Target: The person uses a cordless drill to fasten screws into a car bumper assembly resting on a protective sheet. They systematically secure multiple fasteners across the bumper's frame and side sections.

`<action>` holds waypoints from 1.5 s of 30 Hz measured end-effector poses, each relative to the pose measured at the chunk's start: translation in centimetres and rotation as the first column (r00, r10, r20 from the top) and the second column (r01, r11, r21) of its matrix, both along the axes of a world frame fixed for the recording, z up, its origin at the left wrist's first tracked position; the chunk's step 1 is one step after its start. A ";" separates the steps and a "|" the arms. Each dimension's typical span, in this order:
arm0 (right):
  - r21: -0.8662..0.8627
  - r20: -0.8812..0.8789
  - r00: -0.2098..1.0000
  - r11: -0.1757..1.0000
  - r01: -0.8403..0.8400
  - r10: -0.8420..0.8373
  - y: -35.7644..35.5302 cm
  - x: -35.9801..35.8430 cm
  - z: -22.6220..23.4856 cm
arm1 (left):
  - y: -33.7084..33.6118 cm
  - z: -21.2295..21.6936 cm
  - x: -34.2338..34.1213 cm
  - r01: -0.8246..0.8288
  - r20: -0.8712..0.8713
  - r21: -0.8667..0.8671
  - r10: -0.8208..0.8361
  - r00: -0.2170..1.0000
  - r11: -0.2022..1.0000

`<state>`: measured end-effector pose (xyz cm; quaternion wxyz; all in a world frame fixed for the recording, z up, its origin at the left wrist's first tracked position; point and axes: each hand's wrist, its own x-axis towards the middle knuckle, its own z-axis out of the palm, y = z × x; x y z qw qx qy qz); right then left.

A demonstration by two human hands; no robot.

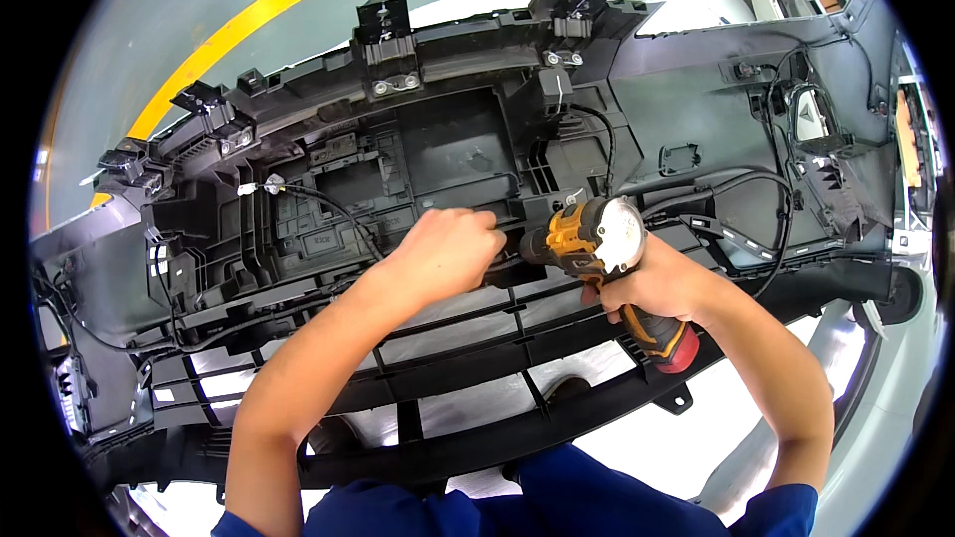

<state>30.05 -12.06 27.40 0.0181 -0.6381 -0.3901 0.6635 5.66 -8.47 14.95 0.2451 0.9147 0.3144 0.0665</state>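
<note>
Gripping the yellow-and-black cordless driver (597,244) by its handle, our right hand (652,283) is closing fully around the tool and aiming its nose leftward at the middle of the large black bumper carrier (328,109), the moulded plastic part that is lying face down across our lap. Our left hand (443,249) is curling shut just beside the driver's nose, pinching what looks like a thin black wire or a small fastener against the carrier's central crossbar; we cannot tell which, since the fingers are hiding it. We are judging that a fastening step is in hand at the carrier's centre, and that the next move is calling for the bit to be seated square on its point while the left hand is holding the piece steady and keeping clear of the tip. As for labels and signs, a small white tag (249,189) is sitting on the black cable (328,204) left of the carrier's centre, a white label (806,119) is showing near the carrier's right end, and a curved yellow floor line (259,15) is running beyond the carrier's upper edge.
</note>
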 end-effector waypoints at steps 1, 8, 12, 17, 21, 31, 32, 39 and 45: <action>0.000 -0.019 1.000 1.000 0.002 -0.002 -0.4 0.5 -0.6 | 0.5 -0.2 0.5 0.055 -0.037 0.024 -0.054 0.998 0.998; 0.006 -0.145 0.981 0.991 0.132 -0.130 -3.0 2.6 -2.1 | 1.7 -2.0 1.9 0.245 -0.186 0.104 -0.223 0.957 0.964; -0.002 -0.206 0.959 0.980 0.198 -0.194 -3.7 3.3 -2.5 | 2.3 -2.1 2.7 0.307 -0.249 0.128 -0.270 0.930 0.943; -0.008 -0.266 0.935 0.970 0.242 -0.235 -4.3 3.4 -2.4 | 2.3 -2.1 2.8 0.318 -0.265 0.123 -0.277 0.923 0.940; 0.014 -0.232 0.947 0.972 0.233 -0.223 -4.5 3.6 -2.3 | 2.1 -1.9 3.2 0.331 -0.320 0.105 -0.283 0.904 0.938; 0.070 -0.240 0.938 0.959 0.273 -0.250 -6.2 4.1 -0.8 | 2.7 -1.7 2.4 0.304 -0.199 0.025 -0.293 0.935 0.952; 0.070 -0.255 0.931 0.956 0.286 -0.260 -6.2 4.1 -0.8 | 2.6 -1.9 2.2 0.285 -0.183 0.019 -0.277 0.943 0.958; 0.073 -0.223 0.933 0.950 0.305 -0.282 -6.9 3.8 -1.2 | 2.3 -0.4 3.1 0.458 -0.365 0.088 -0.399 0.841 0.885; 0.115 -0.207 0.943 0.951 0.286 -0.259 -6.8 3.7 -0.7 | 2.3 -1.8 3.0 0.445 -0.284 0.156 -0.392 0.875 0.882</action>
